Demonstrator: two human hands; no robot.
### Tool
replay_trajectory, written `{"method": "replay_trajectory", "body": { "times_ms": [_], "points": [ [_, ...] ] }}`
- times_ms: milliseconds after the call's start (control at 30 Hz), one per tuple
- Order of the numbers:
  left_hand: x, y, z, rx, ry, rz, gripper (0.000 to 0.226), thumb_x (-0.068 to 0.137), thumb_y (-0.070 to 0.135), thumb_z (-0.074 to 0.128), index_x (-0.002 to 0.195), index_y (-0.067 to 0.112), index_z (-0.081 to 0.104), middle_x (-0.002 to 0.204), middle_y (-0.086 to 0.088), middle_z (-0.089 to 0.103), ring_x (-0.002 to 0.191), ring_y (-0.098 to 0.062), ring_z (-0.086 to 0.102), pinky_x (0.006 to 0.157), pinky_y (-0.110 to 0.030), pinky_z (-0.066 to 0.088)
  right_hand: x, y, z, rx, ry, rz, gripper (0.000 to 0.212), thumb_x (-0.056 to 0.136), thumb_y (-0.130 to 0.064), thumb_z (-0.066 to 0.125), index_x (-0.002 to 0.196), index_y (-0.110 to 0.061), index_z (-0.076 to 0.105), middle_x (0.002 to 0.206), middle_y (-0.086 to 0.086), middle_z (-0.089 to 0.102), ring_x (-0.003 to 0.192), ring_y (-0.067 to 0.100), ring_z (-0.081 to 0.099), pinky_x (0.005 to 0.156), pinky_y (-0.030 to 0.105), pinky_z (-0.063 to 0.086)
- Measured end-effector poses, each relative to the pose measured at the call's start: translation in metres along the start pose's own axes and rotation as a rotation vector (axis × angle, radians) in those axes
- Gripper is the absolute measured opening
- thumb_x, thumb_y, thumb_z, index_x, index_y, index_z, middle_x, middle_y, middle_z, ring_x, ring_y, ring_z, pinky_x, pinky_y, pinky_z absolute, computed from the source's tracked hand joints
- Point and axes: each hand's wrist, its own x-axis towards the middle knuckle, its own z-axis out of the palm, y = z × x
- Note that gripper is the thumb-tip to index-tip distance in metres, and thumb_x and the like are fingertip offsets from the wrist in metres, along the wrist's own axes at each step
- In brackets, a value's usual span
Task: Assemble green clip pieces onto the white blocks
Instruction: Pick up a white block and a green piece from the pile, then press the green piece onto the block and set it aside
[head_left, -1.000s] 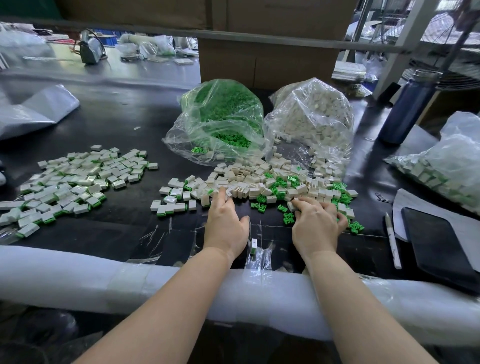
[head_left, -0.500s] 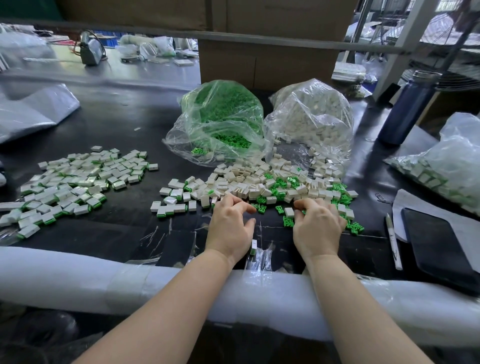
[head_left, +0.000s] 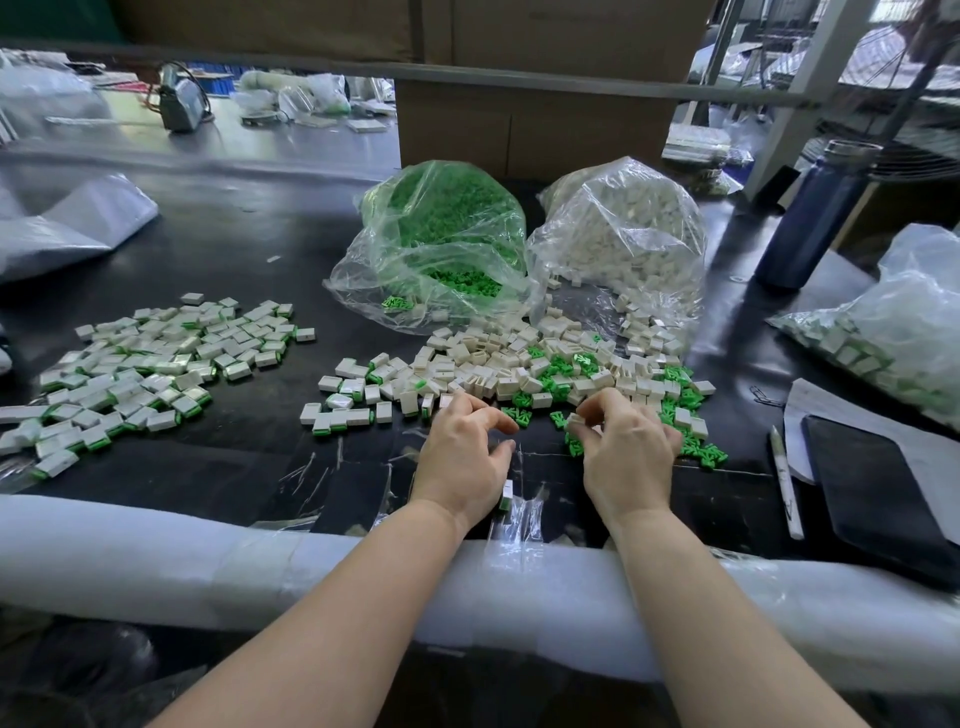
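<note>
Here the step in hand looks like the pick-up: each hand is taking a part from the loose pile at frame centre before the two are pressed together. The right hand (head_left: 628, 447) has its fingertips pinched on a small white block (head_left: 573, 422) at the pile's lower edge, just above a scatter of green clips (head_left: 569, 448) on the black table (head_left: 260, 249). The left hand (head_left: 465, 457) sits beside it, the two hands apart, with its fingers curled toward the thumb; whether anything is caught between them I cannot tell, since the fingertips hide it. A green clip (head_left: 519, 415) lies just off its index fingertip.

The mixed pile (head_left: 519, 374) of unjoined blocks and clips spreads across the middle, fed by a bag of green clips (head_left: 441, 234) and a bag of white blocks (head_left: 623, 234) behind it, upper centre. Finished pieces (head_left: 150, 358), white with a green edge, lie in a heap at mid left, well apart from the hands.

Next, I judge, the left hand needs a clip in its grip, turned so its prongs face the block's open side; then the hands must meet and push clip and block together squarely. A skewed clip would likely jam or pop off.
</note>
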Motion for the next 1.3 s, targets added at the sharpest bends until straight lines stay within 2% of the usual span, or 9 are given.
{"method": "replay_trajectory", "body": {
  "times_ms": [167, 233, 300, 467, 567, 700, 800, 1067, 1300],
  "points": [
    [-0.001, 0.003, -0.003, -0.047, -0.015, 0.053, 0.034, 0.086, 0.018, 0.063, 0.120, 0.020, 0.060, 0.106, 0.005, 0.055, 0.103, -0.011, 0.047, 0.089, -0.013, 0.033, -0.005, -0.010, -0.005, 0.244, -0.096, -0.165, 0.008, 0.081, -0.016, 0.071, 0.085, -0.011, 0.066, 0.077, -0.005, 0.061, 0.082, 0.020, 0.055, 0.079, 0.037, 0.045],
    [-0.001, 0.005, -0.004, -0.100, -0.059, 0.036, 0.038, 0.086, 0.019, 0.065, 0.123, 0.020, 0.059, 0.107, 0.003, 0.063, 0.100, -0.013, 0.055, 0.094, -0.024, 0.043, -0.006, -0.013, -0.005, 0.307, -0.145, -0.202, 0.007, 0.080, -0.013, 0.072, 0.084, -0.010, 0.067, 0.078, -0.003, 0.063, 0.082, 0.020, 0.058, 0.077, 0.039, 0.049],
    [-0.002, 0.006, -0.004, -0.147, -0.094, 0.009, 0.029, 0.085, 0.019, 0.066, 0.114, 0.019, 0.064, 0.099, 0.003, 0.068, 0.093, -0.014, 0.061, 0.090, -0.031, 0.048, -0.007, -0.014, -0.005, 0.327, -0.185, -0.224, 0.006, 0.080, -0.012, 0.072, 0.085, -0.011, 0.068, 0.080, -0.001, 0.066, 0.083, 0.020, 0.059, 0.077, 0.039, 0.050],
    [-0.002, 0.004, -0.003, -0.182, -0.052, -0.033, 0.016, 0.086, 0.016, 0.065, 0.102, 0.015, 0.067, 0.094, 0.002, 0.069, 0.089, -0.013, 0.063, 0.086, -0.023, 0.048, -0.006, -0.010, -0.001, 0.165, -0.103, -0.227, 0.006, 0.083, -0.017, 0.069, 0.088, -0.013, 0.069, 0.088, 0.000, 0.067, 0.091, 0.020, 0.055, 0.087, 0.034, 0.042],
    [-0.001, 0.002, -0.002, -0.170, -0.039, -0.032, 0.016, 0.086, 0.014, 0.065, 0.102, 0.015, 0.067, 0.094, 0.003, 0.069, 0.085, -0.007, 0.060, 0.080, -0.011, 0.043, -0.003, -0.002, 0.000, -0.055, -0.020, -0.062, 0.014, 0.089, -0.025, 0.060, 0.096, -0.016, 0.069, 0.103, 0.000, 0.064, 0.102, 0.022, 0.049, 0.088, 0.032, 0.031],
    [-0.001, 0.002, -0.002, -0.159, -0.052, -0.038, 0.018, 0.087, 0.014, 0.063, 0.105, 0.016, 0.066, 0.095, 0.005, 0.068, 0.085, -0.006, 0.058, 0.077, -0.007, 0.040, -0.002, -0.001, 0.001, -0.221, -0.088, 0.032, 0.026, 0.090, -0.039, 0.055, 0.103, -0.021, 0.068, 0.115, -0.004, 0.055, 0.112, 0.020, 0.041, 0.088, 0.034, 0.027],
    [-0.001, 0.001, -0.002, -0.149, -0.065, -0.037, 0.019, 0.088, 0.015, 0.062, 0.106, 0.015, 0.066, 0.095, 0.006, 0.067, 0.085, -0.005, 0.057, 0.076, -0.003, 0.036, -0.002, -0.002, 0.002, -0.254, -0.120, 0.027, 0.023, 0.090, -0.038, 0.055, 0.103, -0.023, 0.068, 0.116, -0.005, 0.053, 0.112, 0.019, 0.040, 0.088, 0.034, 0.026],
    [0.000, 0.000, -0.002, -0.142, -0.099, -0.040, 0.016, 0.089, 0.019, 0.062, 0.104, 0.018, 0.065, 0.095, 0.007, 0.067, 0.086, -0.006, 0.057, 0.077, -0.008, 0.040, -0.001, -0.002, 0.003, -0.138, -0.078, -0.003, 0.009, 0.088, -0.025, 0.061, 0.097, -0.022, 0.062, 0.108, -0.003, 0.059, 0.107, 0.020, 0.045, 0.086, 0.032, 0.024],
    [0.002, 0.000, -0.002, -0.198, -0.123, -0.053, 0.016, 0.087, 0.026, 0.063, 0.102, 0.019, 0.066, 0.089, 0.007, 0.065, 0.083, -0.006, 0.059, 0.077, -0.010, 0.044, -0.003, -0.007, -0.003, 0.360, -0.023, -0.133, 0.019, 0.085, -0.001, 0.063, 0.099, -0.010, 0.071, 0.092, -0.002, 0.064, 0.090, 0.017, 0.058, 0.083, 0.028, 0.047]
  ]
}}
